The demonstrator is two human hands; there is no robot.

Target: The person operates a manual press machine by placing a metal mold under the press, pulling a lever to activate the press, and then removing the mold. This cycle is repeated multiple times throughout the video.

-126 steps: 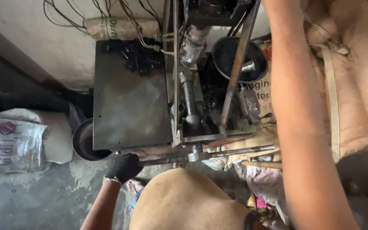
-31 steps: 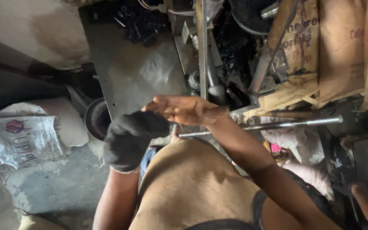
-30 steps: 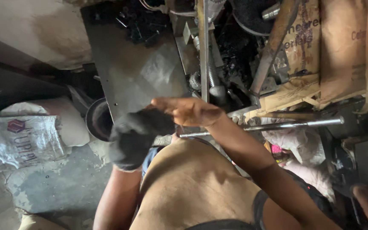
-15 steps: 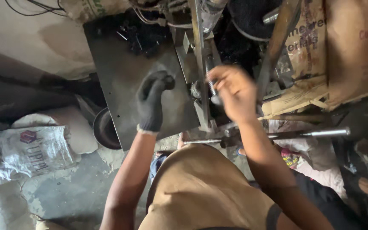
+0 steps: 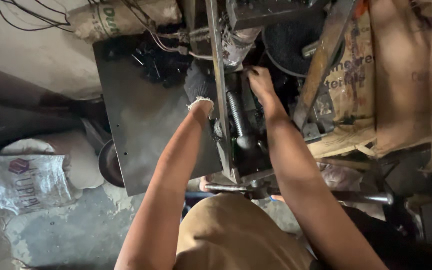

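I look down on a dark, greasy metal machine [image 5: 241,130] with an upright frame bar [image 5: 216,75] and a threaded screw [image 5: 236,115] in its middle. My left hand [image 5: 198,82], in a black glove with a white cuff, reaches in left of the frame bar; its fingers are hidden behind the bar. My bare right hand [image 5: 260,82] rests on the dark machine parts just right of the screw, fingers curled downward. What either hand grips is not visible. A flat dark steel plate [image 5: 146,120] lies left of my left forearm.
A steel rod [image 5: 361,196] runs across below the machine near my lap. Brown sacks [image 5: 406,75] stand at the right, a white printed bag [image 5: 26,180] on the concrete floor at left, a dark round pan [image 5: 108,162] beside the plate, and wires [image 5: 31,15] along the wall.
Both hands came up from near my lap and reached forward into the machine, the gloved left one left of the frame bar, the right one beside the screw. The camera tilted forward.
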